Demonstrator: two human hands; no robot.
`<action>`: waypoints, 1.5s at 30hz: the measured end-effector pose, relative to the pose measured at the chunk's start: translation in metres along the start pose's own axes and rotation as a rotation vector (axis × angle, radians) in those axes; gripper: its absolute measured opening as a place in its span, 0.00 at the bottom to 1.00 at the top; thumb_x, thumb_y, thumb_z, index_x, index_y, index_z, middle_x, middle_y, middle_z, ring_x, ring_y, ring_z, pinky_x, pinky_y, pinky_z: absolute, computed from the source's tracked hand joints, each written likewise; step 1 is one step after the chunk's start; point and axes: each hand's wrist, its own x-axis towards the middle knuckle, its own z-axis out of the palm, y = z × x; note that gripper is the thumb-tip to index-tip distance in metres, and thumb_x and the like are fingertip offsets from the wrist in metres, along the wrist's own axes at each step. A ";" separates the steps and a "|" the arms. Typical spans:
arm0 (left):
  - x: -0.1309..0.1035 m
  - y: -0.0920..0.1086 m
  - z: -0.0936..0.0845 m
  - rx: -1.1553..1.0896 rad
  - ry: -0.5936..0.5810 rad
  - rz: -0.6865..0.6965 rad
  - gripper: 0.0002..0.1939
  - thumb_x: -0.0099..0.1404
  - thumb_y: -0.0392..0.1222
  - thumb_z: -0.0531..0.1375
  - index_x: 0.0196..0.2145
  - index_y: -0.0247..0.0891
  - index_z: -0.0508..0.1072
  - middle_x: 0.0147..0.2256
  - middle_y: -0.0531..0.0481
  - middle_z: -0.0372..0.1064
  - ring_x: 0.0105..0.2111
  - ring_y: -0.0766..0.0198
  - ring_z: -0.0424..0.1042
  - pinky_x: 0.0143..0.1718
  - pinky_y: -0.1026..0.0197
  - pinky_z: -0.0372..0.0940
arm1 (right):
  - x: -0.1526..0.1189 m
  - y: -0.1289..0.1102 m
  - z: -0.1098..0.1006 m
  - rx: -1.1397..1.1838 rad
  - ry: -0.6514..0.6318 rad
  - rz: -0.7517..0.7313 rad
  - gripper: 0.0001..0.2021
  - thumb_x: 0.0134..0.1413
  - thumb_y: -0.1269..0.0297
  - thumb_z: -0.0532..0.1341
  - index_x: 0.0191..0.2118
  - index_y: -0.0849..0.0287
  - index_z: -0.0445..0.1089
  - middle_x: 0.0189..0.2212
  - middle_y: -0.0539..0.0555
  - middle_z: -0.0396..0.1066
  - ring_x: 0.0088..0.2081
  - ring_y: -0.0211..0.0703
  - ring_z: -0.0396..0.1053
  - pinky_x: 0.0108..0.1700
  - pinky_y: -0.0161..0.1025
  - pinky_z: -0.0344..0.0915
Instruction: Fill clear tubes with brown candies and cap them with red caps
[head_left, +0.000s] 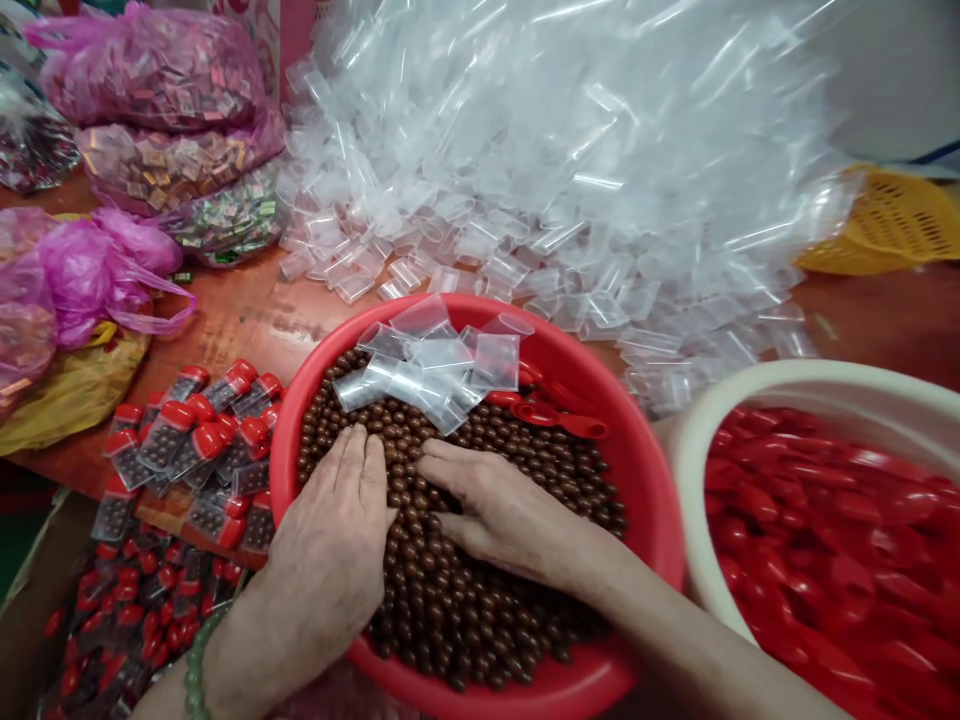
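Observation:
Both hands rest in a red basin (660, 520) filled with small glossy brown balls (450, 620). My left hand (330, 540) lies palm down on the balls at the left, fingers stretched forward. Opposite it, my right hand (499, 505) touches the balls with its fingers extended and thumb apart; its fingertips are partly hidden. Neither hand shows anything held. Just beyond the fingertips, several transparent plastic sleeves (427, 365) lie heaped on the balls. Beside them are a few red plastic caps (559, 415), against the basin's far right side.
Left of the basin are filled, red-capped small containers (210, 430), with more in a box (127, 610) below. A large pile of transparent sleeves (525, 150) covers the table behind. A white tub (690, 470) holds red caps. Pink bags (165, 70) and a yellow basket (885, 220) stand farther back.

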 end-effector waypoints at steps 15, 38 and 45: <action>0.011 -0.013 -0.016 -0.873 -0.026 -0.065 0.26 0.68 0.38 0.57 0.63 0.35 0.65 0.59 0.41 0.70 0.58 0.56 0.70 0.62 0.54 0.64 | -0.015 -0.012 -0.012 0.689 0.182 -0.130 0.15 0.62 0.52 0.61 0.46 0.56 0.76 0.37 0.52 0.77 0.39 0.39 0.74 0.44 0.34 0.67; 0.023 -0.004 -0.025 -1.226 -0.199 -0.171 0.10 0.72 0.43 0.53 0.45 0.37 0.69 0.37 0.48 0.75 0.38 0.62 0.73 0.42 0.61 0.66 | -0.034 0.083 -0.009 -0.358 0.510 0.231 0.10 0.64 0.66 0.54 0.41 0.59 0.73 0.33 0.58 0.75 0.37 0.52 0.73 0.41 0.47 0.69; 0.014 -0.005 -0.022 -1.338 -0.173 -0.179 0.16 0.72 0.44 0.54 0.55 0.39 0.67 0.34 0.50 0.74 0.35 0.64 0.74 0.40 0.62 0.68 | -0.033 0.089 -0.003 -0.390 0.572 0.212 0.10 0.62 0.64 0.54 0.37 0.60 0.72 0.30 0.59 0.72 0.34 0.54 0.70 0.37 0.48 0.68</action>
